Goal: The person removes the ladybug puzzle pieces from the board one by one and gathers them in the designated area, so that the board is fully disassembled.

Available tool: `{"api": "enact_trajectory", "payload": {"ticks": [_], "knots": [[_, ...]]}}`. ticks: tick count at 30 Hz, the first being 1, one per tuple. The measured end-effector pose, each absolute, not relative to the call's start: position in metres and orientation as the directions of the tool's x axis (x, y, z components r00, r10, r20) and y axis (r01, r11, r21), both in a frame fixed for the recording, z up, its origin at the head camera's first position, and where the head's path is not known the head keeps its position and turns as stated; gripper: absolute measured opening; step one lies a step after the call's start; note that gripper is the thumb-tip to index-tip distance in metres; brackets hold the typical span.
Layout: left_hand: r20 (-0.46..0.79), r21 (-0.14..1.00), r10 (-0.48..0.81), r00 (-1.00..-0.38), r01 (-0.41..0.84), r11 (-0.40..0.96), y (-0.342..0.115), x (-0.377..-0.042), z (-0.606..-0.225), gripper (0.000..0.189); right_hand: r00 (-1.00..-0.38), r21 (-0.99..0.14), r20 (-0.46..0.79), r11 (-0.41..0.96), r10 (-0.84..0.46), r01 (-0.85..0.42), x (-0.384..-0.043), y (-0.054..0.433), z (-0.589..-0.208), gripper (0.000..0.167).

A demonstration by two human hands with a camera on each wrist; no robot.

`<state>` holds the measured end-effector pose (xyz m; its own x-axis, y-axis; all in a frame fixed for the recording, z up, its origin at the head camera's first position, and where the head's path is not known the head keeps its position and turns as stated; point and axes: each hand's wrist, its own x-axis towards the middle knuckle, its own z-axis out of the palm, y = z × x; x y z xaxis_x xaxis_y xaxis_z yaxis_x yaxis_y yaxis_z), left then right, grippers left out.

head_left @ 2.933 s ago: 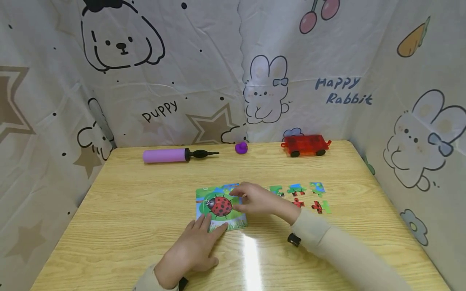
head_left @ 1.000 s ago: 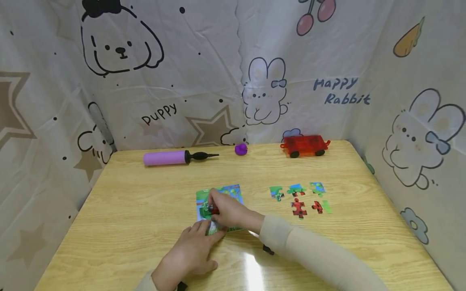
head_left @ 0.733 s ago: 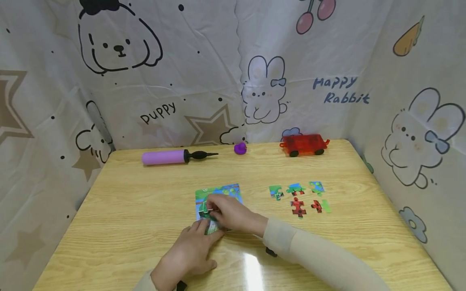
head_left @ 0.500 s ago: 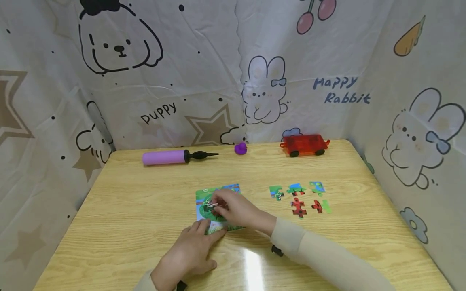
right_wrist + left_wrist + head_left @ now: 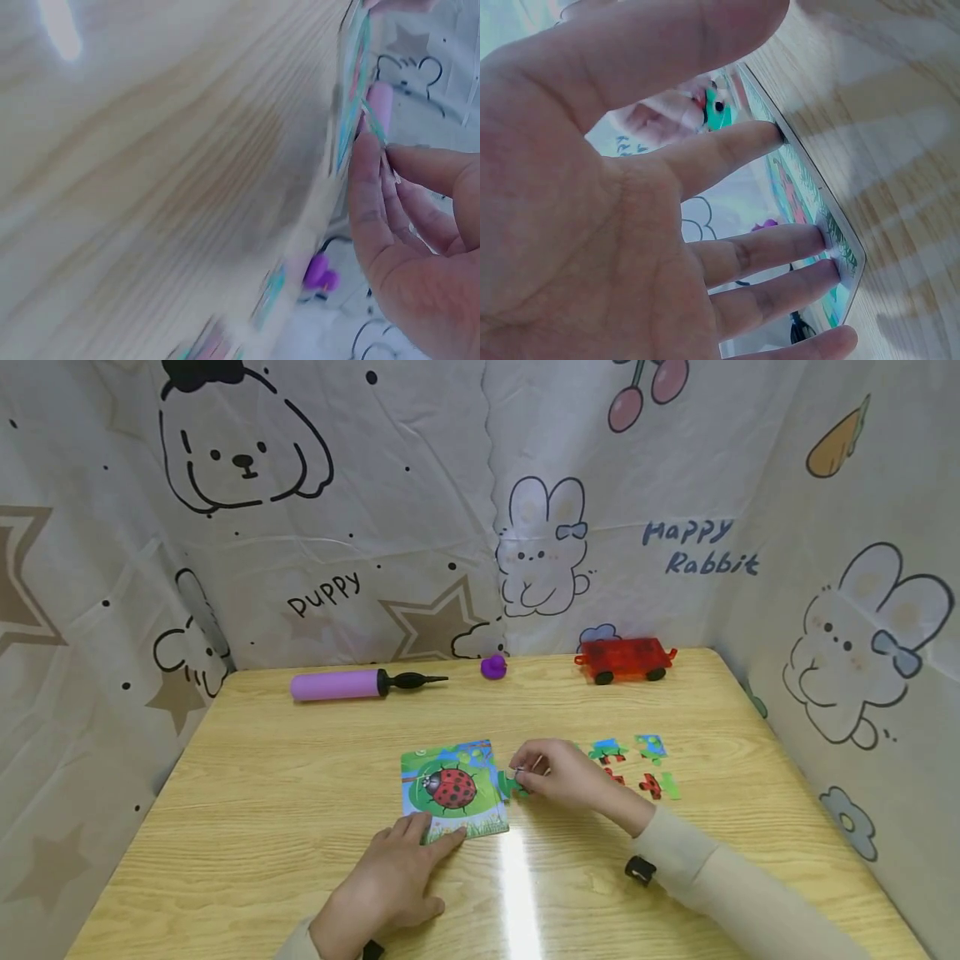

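A square ladybug picture card (image 5: 453, 789) lies on the wooden table in the head view. My left hand (image 5: 397, 870) rests on its near edge, and the left wrist view shows straight, spread fingers (image 5: 772, 244) touching the card. Just off the card's right edge, my right hand (image 5: 566, 781) pinches a green jigsaw piece (image 5: 506, 785) between thumb and fingertips. That piece (image 5: 375, 126) is tilted up in the right wrist view. Several loose jigsaw pieces, such as a red-and-green one (image 5: 651, 786) and a blue one (image 5: 651, 745), lie farther right, partly hidden by my right hand.
Along the back of the table are a purple hand pump (image 5: 337, 685), a small purple duck (image 5: 493, 667) and a red toy wagon (image 5: 625, 658). A printed cloth (image 5: 420, 510) hangs behind and at both sides of the table.
My right hand has moved from over the card to the right, carrying the jigsaw piece off it. The ladybug picture is uncovered again. My left hand has stayed on the card.
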<state>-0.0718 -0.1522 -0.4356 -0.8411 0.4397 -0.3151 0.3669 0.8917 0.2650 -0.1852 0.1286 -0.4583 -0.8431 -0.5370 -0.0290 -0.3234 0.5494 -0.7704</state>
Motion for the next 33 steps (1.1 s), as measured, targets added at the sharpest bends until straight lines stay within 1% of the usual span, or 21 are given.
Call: {"api": "enact_trajectory", "payload": {"ticks": [3,8,14,20,28,33], "knots": [[-0.311,0.27,0.44,-0.842,0.366,0.891,-0.153,-0.071,-0.436,0.088,-0.859,-0.756,-0.044,0.579,-0.509,-0.305,-0.183,0.146,-0.46,0.008],[-0.297,0.277,0.448,-0.844,0.373,0.886,-0.153,-0.07,-0.436,0.086,-0.869,-0.745,-0.051,0.598,-0.492,-0.295,-0.183,0.171,-0.461,0.009],[-0.283,0.279,0.451,-0.846,0.377,0.883,-0.153,-0.07,-0.435,0.086,-0.869,-0.703,-0.054,0.637,-0.491,-0.317,-0.182,0.187,-0.462,0.013],[-0.281,0.278,0.448,-0.849,0.375,0.884,-0.152,-0.069,-0.435,0.086,-0.858,-0.618,-0.043,0.688,-0.512,-0.38,-0.179,0.189,-0.463,0.013],[-0.282,0.265,0.452,-0.846,0.385,0.884,-0.152,-0.07,-0.436,0.085,-0.832,-0.484,0.015,0.724,-0.555,-0.491,-0.175,0.182,-0.461,0.012],[-0.273,0.259,0.455,-0.847,0.391,0.883,-0.152,-0.07,-0.436,0.088,-0.831,-0.44,0.025,0.74,-0.556,-0.509,-0.173,0.175,-0.459,0.016]]}}
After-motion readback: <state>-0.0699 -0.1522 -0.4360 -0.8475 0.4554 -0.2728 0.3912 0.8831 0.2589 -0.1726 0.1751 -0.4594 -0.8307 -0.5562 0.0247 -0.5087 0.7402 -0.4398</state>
